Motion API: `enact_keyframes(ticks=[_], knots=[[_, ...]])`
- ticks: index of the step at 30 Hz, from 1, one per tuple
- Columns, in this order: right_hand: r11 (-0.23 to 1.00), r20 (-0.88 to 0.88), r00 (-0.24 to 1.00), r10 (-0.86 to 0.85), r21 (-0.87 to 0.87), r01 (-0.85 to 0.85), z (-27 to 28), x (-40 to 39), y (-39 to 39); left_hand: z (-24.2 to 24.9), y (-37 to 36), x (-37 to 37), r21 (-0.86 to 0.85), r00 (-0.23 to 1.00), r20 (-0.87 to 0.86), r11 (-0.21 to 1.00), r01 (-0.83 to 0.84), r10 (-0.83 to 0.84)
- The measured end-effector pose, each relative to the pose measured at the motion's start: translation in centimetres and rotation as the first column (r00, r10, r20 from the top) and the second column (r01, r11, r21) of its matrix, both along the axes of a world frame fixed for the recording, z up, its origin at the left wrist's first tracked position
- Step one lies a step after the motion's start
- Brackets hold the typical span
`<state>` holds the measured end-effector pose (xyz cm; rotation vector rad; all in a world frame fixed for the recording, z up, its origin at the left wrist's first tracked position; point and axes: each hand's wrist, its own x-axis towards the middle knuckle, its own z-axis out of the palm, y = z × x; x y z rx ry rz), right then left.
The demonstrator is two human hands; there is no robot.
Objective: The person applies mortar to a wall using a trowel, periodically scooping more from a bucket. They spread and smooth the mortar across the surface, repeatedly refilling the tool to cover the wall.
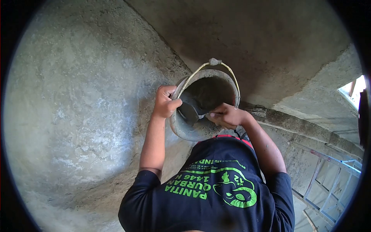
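Note:
My left hand [167,102] grips the left rim of a cement-smeared bucket [191,133], which is tilted so that its mouth faces me. Its yellowish wire handle [234,75] arches over the far side, with a grey lump at the top. In my right hand [227,116], closed round the handle, is a trowel [188,113]. The rounded metal blade lies inside the bucket mouth, close to the left wall. Dark grey material coats the inside of the bucket; how much lies at the bottom is too dark to tell.
A rough plastered wall [89,96] fills the left side. Beyond the bucket is a darker, damp-looking surface [247,38]. A metal scaffold frame [333,185] stands at the lower right, and a bright opening [354,91] shows at the right edge.

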<state>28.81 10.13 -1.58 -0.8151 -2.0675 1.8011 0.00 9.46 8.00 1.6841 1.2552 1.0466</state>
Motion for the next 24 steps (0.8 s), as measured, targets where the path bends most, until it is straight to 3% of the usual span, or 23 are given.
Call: enact_keyframes(ticks=[1, 2, 4, 5, 8, 10, 12, 14, 15, 16, 18, 19, 20, 21, 24], knots=[[0.982, -0.024, 1.000, -0.015, -0.188, 0.011, -0.1, 0.2, -0.3, -0.4, 0.1, -0.6, -0.007, 1.000, -0.002, 1.000, 0.007, -0.007], [0.984, -0.019, 1.000, -0.012, -0.177, 0.009, -0.1, 0.5, -0.7, -0.5, 0.2, -0.9, 0.004, 1.000, 0.003, 1.000, 0.004, -0.004], [0.751, -0.267, 0.946, -0.183, -0.659, -0.040, 0.1, 1.3, -2.2, -0.5, 0.0, -1.4, -0.006, 0.999, 0.012, 0.999, -0.036, 0.036], [0.678, -0.243, 0.939, -0.244, -0.735, -0.014, -1.2, 2.0, -2.9, -0.4, -0.2, -1.6, 0.014, 0.999, 0.026, 0.999, -0.045, 0.045], [0.548, -0.388, 0.841, -0.377, -0.826, -0.135, -0.9, 3.9, -4.8, 0.0, -0.9, -1.9, -0.014, 0.986, 0.080, 0.990, -0.143, 0.144], [0.573, -0.471, 0.773, -0.424, -0.801, -0.174, -0.3, 4.9, -5.4, -0.8, -1.1, -2.1, -0.025, 0.957, 0.066, 0.959, -0.282, 0.283], [0.738, -0.470, 0.768, -0.435, -0.675, 0.006, 2.8, 5.6, -5.3, -4.6, -0.9, -3.0, -0.024, 0.940, 0.120, 0.947, -0.319, 0.320], [0.888, -0.532, 0.725, -0.437, -0.384, 0.253, 6.8, 5.4, -4.3, -6.0, -1.0, -2.2, -0.038, 0.941, 0.145, 0.952, -0.304, 0.306], [0.896, -0.515, 0.734, -0.443, -0.255, 0.363, 8.9, 5.3, -3.8, -6.4, -1.1, -1.8, -0.067, 0.938, 0.147, 0.949, -0.307, 0.313], [0.892, -0.513, 0.730, -0.452, -0.243, 0.382, 10.1, 4.9, -3.2, -6.6, -1.2, -1.6, -0.060, 0.943, 0.158, 0.956, -0.288, 0.294], [0.649, -0.314, 0.688, -0.654, 0.235, 0.724, 12.0, 3.7, -1.9, -6.7, -1.2, -1.2, 0.041, 0.965, 0.000, 0.964, -0.261, 0.261], [0.635, -0.314, 0.679, -0.664, 0.244, 0.733, 12.4, 3.1, -0.8, -6.5, -1.3, -1.0, 0.058, 0.968, -0.041, 0.968, -0.245, 0.247], [0.382, -0.336, 0.636, -0.695, 0.577, 0.722, 12.4, 2.6, 0.7, -6.7, -1.5, -1.1, 0.062, 0.973, -0.033, 0.972, -0.226, 0.229], [0.063, -0.372, 0.596, -0.711, 0.811, 0.581, 12.4, 2.1, 1.8, -6.9, -1.5, -1.3, 0.048, 0.977, -0.047, 0.977, -0.206, 0.208], [-0.038, -0.320, 0.488, -0.812, 0.864, 0.503, 12.0, 0.5, 4.1, -6.9, -1.8, -2.1, 0.022, 0.984, -0.079, 0.987, -0.157, 0.159]])
